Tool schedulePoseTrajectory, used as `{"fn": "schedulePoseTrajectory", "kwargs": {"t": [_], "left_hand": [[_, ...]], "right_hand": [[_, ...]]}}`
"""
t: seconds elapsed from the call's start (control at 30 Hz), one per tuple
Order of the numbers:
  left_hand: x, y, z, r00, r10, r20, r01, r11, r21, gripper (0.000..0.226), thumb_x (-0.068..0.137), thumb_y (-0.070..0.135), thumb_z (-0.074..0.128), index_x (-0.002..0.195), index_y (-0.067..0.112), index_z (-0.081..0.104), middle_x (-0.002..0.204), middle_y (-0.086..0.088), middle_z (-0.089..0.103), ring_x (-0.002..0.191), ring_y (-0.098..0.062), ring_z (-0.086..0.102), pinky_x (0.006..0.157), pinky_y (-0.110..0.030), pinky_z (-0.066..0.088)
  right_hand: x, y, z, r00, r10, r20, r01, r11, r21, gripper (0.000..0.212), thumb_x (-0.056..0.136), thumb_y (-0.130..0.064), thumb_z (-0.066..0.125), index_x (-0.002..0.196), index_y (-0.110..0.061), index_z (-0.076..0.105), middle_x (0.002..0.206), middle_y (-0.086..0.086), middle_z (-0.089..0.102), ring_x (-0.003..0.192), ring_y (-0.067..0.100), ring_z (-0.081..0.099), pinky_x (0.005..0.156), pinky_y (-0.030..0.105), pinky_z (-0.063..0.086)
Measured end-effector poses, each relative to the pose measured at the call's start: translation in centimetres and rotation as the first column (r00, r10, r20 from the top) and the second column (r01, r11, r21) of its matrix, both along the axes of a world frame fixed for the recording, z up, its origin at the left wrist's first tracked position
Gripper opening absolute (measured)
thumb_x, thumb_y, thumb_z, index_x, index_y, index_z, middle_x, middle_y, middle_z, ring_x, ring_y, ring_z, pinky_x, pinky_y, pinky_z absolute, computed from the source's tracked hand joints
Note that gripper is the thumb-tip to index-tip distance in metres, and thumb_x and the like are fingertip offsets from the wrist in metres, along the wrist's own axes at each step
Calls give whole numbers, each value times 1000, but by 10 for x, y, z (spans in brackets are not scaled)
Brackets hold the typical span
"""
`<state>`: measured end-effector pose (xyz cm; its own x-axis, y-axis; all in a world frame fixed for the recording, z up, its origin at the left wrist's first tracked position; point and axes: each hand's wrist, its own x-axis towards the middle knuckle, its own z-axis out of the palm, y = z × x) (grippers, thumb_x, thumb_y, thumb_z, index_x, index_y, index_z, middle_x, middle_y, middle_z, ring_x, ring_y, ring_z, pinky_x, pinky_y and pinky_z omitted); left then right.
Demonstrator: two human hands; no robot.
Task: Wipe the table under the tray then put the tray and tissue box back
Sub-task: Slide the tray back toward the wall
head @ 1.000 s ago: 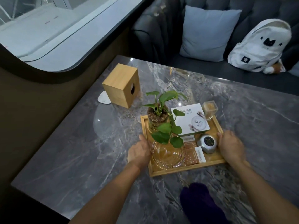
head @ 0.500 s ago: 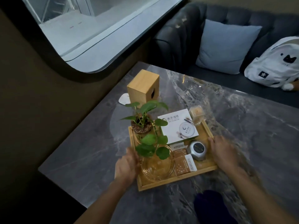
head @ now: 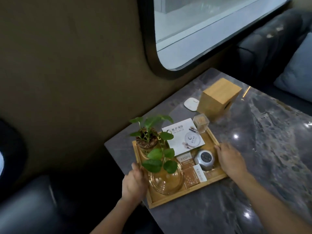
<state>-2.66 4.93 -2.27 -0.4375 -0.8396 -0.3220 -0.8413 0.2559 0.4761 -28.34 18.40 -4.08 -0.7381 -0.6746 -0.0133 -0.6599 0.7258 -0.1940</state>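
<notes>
A wooden tray (head: 175, 199) sits at the near left corner of the grey marble table (head: 263, 157), its left end close to the table's left edge. It carries a potted green plant (head: 148, 139), a glass bowl (head: 166, 182), a white booklet (head: 183, 136), a silver round object (head: 204, 159), small packets and a clear jar (head: 200, 122). My left hand (head: 135, 183) grips the tray's left rim. My right hand (head: 230, 160) grips its right rim. The wooden tissue box (head: 218, 98) stands behind the tray, apart from it.
A white coaster-like pad (head: 191, 103) lies left of the tissue box. A brown wall with a rounded window (head: 202, 31) runs along the table's left side. A dark sofa with a blue cushion (head: 298, 73) is behind the table, and a dark seat (head: 33, 208) sits at near left.
The tray, held by both hands, has moved left toward the wall-side edge of the table, closer to the tissue box. The view has swung left; the dark cloth is out of view.
</notes>
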Motion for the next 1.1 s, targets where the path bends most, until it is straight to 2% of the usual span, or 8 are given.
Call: {"fn": "schedulePoseTrajectory", "kwargs": {"t": [0.27, 0.43, 0.53, 0.6, 0.7, 0.77, 0.87, 1.1], "left_hand": [[25, -7, -6, 982, 186, -38, -184, 982, 50, 23, 92, 25, 41, 98, 3, 40, 98, -20, 66, 91, -42, 63, 74, -44, 49], [31, -6, -6, 937, 330, -113, -307, 934, 180, 13, 91, 25, 41, 87, 13, 35, 93, -17, 66, 88, -42, 63, 76, -46, 51], [39, -5, -6, 934, 295, -201, -268, 952, 150, 11, 90, 25, 45, 93, 18, 38, 87, -2, 62, 86, -32, 65, 72, -42, 52], [46, -2, -7, 937, 197, -288, -186, 980, 66, 31, 87, 29, 55, 111, 16, 41, 98, 7, 56, 100, -22, 61, 80, -33, 50], [56, 7, -13, 977, 11, -214, 13, 994, 111, 115, 64, 68, 62, 146, 11, 5, 145, 1, 28, 138, -17, 26, 114, -33, 28], [59, 17, -23, 992, -105, -71, 113, 987, 115, 146, 40, 95, 40, 139, 13, -28, 156, -4, -7, 144, -15, -6, 121, -34, 6], [57, 28, -33, 982, -173, 70, 167, 982, 83, 146, 25, 101, 18, 123, 12, -45, 152, -10, -29, 137, -15, -28, 114, -29, -15], [54, 33, -47, 995, -88, -54, 87, 996, -19, 128, 41, 98, 19, 120, 27, -52, 152, -3, -19, 141, -13, -16, 107, -15, -26]], "right_hand": [[1, -65, -4, 988, 130, 88, -138, 987, 79, 32, 95, -23, 41, 95, 4, 57, 101, 25, 62, 94, 39, 58, 81, 43, 44], [-6, -87, 1, 969, 176, 171, -191, 978, 79, 28, 94, -30, 41, 85, -6, 52, 99, 22, 61, 90, 37, 57, 80, 45, 47], [-3, -77, 6, 992, 128, 14, -128, 992, 9, 34, 90, -35, 48, 100, -4, 57, 98, 23, 59, 85, 40, 59, 71, 45, 50], [2, -62, 11, 1000, -31, -3, 31, 998, -50, 37, 89, -35, 50, 110, -5, 56, 102, 26, 57, 87, 44, 59, 68, 45, 49], [5, -35, 9, 975, -187, 122, 191, 981, -22, 39, 90, -39, 47, 99, -2, 58, 94, 30, 62, 86, 45, 60, 71, 46, 47], [9, -25, 7, 938, -173, 301, 193, 980, -39, 37, 91, -38, 45, 97, -3, 58, 85, 25, 65, 81, 39, 60, 71, 42, 46], [21, -20, 5, 864, -149, 482, 241, 961, -134, 30, 94, -30, 43, 102, -6, 59, 79, 10, 58, 74, 26, 52, 69, 33, 39], [11, -19, 0, 705, -172, 688, 391, 904, -175, 15, 93, -17, 46, 101, -11, 58, 69, 7, 57, 56, 22, 53, 54, 32, 40]]}}
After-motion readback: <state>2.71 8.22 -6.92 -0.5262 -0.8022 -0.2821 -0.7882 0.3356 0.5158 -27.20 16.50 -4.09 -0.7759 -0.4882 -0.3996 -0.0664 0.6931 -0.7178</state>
